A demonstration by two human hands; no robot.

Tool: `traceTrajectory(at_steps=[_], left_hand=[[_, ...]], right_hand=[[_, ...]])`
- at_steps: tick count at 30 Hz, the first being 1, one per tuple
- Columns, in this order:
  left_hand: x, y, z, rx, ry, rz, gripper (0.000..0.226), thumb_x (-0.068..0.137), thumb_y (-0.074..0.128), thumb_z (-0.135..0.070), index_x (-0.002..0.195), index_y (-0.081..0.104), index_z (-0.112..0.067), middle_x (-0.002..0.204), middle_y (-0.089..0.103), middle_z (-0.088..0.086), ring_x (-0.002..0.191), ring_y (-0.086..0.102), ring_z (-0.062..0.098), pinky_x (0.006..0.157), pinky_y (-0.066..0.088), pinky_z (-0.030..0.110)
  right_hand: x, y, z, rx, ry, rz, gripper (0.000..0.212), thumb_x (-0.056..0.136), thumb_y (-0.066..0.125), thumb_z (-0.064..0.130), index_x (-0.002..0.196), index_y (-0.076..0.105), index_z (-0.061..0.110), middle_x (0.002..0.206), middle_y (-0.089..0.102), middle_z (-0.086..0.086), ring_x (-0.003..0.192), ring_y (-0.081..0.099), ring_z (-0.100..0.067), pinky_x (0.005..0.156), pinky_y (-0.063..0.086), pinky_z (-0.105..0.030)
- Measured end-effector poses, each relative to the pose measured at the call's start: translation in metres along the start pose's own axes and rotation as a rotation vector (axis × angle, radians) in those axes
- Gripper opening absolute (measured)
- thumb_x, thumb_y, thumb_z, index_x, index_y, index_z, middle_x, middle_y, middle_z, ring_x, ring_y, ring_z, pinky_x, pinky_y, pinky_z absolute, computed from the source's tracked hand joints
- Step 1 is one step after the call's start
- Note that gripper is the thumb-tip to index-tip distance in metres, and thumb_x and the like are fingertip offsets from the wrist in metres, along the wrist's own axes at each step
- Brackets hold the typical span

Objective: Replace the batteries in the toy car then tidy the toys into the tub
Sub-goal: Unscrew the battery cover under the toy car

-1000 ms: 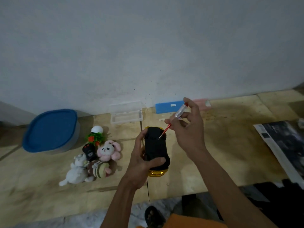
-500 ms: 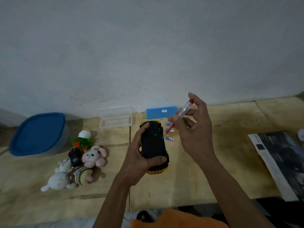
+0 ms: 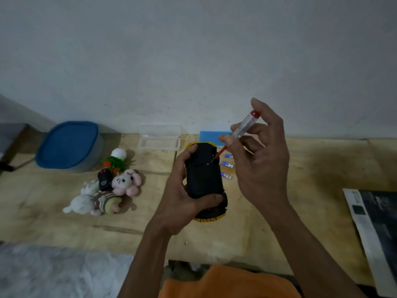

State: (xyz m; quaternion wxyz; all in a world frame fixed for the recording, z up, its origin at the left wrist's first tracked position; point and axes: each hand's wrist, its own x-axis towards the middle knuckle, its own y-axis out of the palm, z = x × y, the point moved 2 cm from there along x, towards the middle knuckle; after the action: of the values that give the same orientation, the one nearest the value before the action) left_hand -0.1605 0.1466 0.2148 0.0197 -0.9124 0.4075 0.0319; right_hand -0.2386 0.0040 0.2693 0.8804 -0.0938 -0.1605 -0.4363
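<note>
My left hand (image 3: 181, 196) grips the yellow toy car (image 3: 204, 179), turned upside down so its black underside faces me. My right hand (image 3: 257, 160) pinches a clear-handled screwdriver (image 3: 240, 132) with a red cap and red shaft; its tip rests on the car's underside near the far right corner. Three small batteries (image 3: 227, 164) lie on the wooden surface just right of the car. The tub (image 3: 68, 146), closed with a blue lid, stands at the back left. Several soft toys (image 3: 111, 188) and a small black remote (image 3: 104, 180) lie in a heap beside it.
A clear open plastic case (image 3: 159, 138) and a blue flat box (image 3: 211, 136) sit against the wall behind the car. A dark printed sheet (image 3: 376, 231) lies at the right edge. The wall runs close behind the wooden surface (image 3: 300, 190).
The view has shifted, uncovering three batteries beside the car. The screwdriver tip stays at the car's underside; my left hand keeps the same grip.
</note>
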Motion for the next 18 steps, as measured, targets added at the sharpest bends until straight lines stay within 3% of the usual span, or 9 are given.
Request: traceTrajectory(at_steps=[8, 12, 18], left_hand=[[0.002, -0.020, -0.019, 0.001, 0.045, 0.049, 0.092, 0.072, 0.084, 0.007, 0.143, 0.041, -0.032, 0.143, 0.050, -0.011, 0.121, 0.062, 0.017, 0.088, 0.060, 0.043], [0.000, -0.031, -0.026, -0.003, 0.066, 0.075, 0.093, 0.072, 0.083, 0.009, 0.144, 0.040, -0.029, 0.143, 0.050, -0.011, 0.120, 0.062, 0.014, 0.086, 0.060, 0.037], [0.000, -0.045, -0.031, -0.006, 0.077, 0.109, 0.094, 0.069, 0.084, 0.012, 0.142, 0.041, -0.030, 0.139, 0.053, -0.012, 0.114, 0.066, 0.018, 0.082, 0.062, 0.041]], right_hand=[[-0.011, 0.022, 0.016, 0.027, -0.061, -0.027, 0.063, 0.090, 0.069, -0.001, 0.137, 0.042, 0.031, 0.101, 0.065, -0.001, 0.099, 0.070, -0.013, 0.081, 0.061, -0.033], [-0.015, 0.031, 0.022, 0.024, -0.091, -0.096, 0.061, 0.090, 0.069, -0.001, 0.139, 0.041, 0.021, 0.104, 0.065, -0.003, 0.101, 0.070, -0.013, 0.081, 0.060, -0.032], [-0.020, 0.042, 0.028, 0.038, -0.118, -0.173, 0.060, 0.089, 0.067, -0.007, 0.141, 0.040, 0.009, 0.101, 0.065, -0.003, 0.097, 0.070, -0.009, 0.082, 0.058, -0.026]])
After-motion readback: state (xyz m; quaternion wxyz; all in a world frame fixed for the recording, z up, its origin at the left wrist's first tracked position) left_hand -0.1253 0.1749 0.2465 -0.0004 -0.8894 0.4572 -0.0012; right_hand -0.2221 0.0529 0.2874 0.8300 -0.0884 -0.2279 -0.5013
